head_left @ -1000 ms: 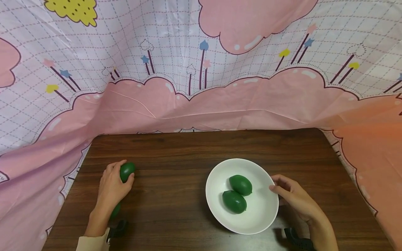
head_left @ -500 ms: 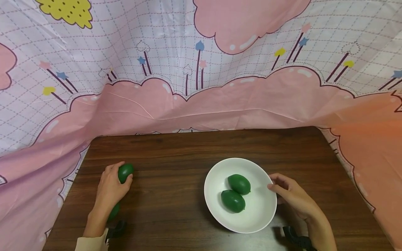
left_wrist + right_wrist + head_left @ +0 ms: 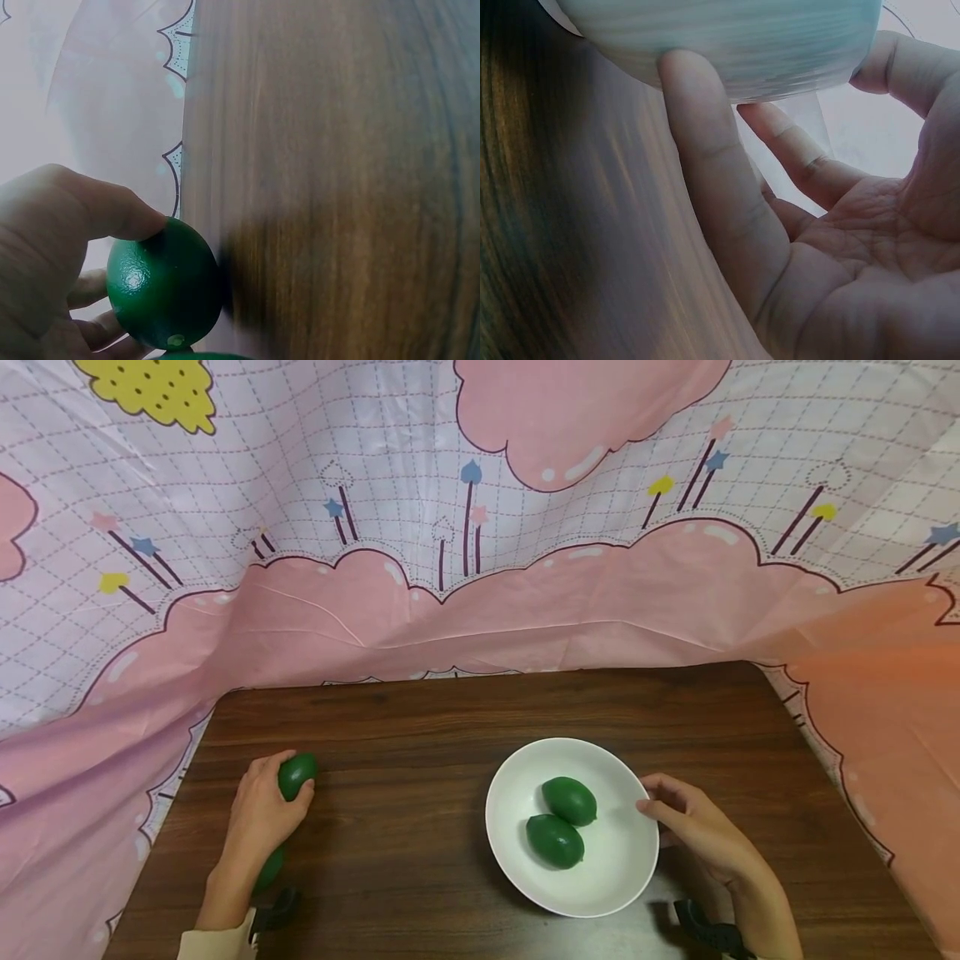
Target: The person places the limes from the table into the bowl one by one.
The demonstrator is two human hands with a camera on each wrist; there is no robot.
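At the table's left side, my left hand (image 3: 258,810) grips a green lime (image 3: 297,777) between thumb and fingers. The left wrist view shows the thumb on top of that lime (image 3: 165,289) and other fingers partly hidden behind it. A second lime (image 3: 268,870) lies beside the left wrist, partly covered by it. Right of centre is a white bowl (image 3: 622,872) with two limes (image 3: 570,802) touching inside. My right hand (image 3: 712,835) holds the bowl's right edge, thumb at the rim. In the right wrist view, fingertips touch the bowl's outer wall (image 3: 735,45).
Dark wooden table (image 3: 405,827) extends between the two hands. A patterned pink and white cloth (image 3: 420,618) hangs behind the table and down both sides. Black straps (image 3: 712,931) sit at the wrists.
The head view has shifted slightly, so everything sits a little further left in it. Both hands keep their holds, with no clear movement over the table.
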